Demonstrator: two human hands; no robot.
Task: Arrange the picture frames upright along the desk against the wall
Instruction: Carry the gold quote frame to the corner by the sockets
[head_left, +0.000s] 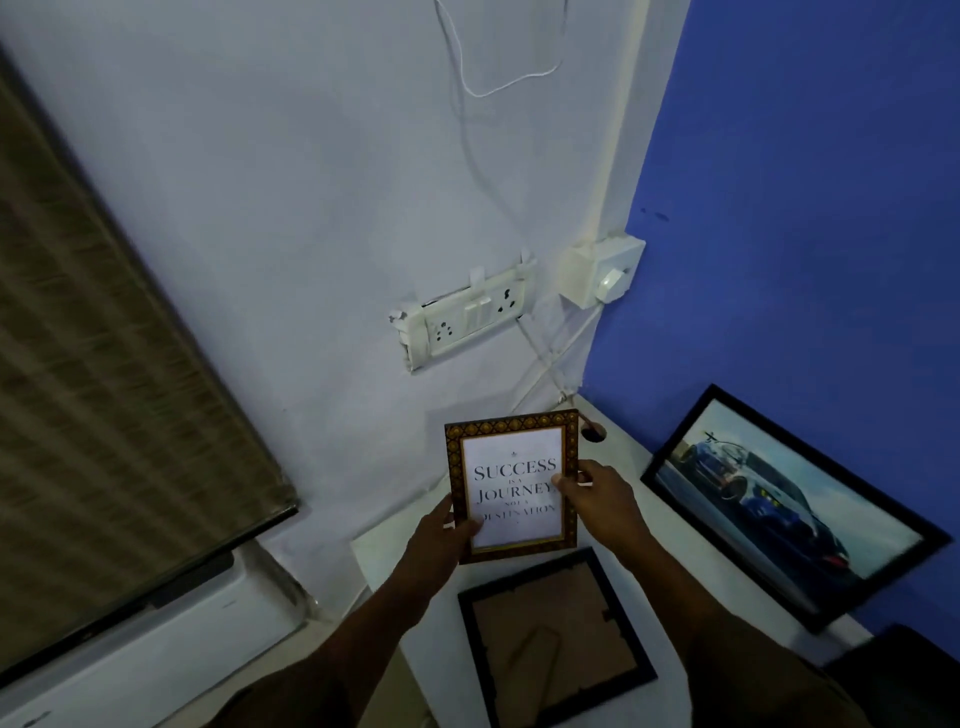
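A small brown and gold frame (511, 447) with a "Success is a journey" print is held upright above the white desk (644, 592), facing me. My left hand (441, 535) grips its lower left edge. My right hand (597, 493) grips its right edge. Below it a black frame (556, 634) lies face down on the desk, showing its brown backing. A larger black frame with a car picture (789, 504) leans upright against the blue wall on the right.
A socket and switch plate (467, 319) and a white box with a knob (602, 273) sit on the white wall above the desk, with cables hanging down. A window blind (104, 364) fills the left side.
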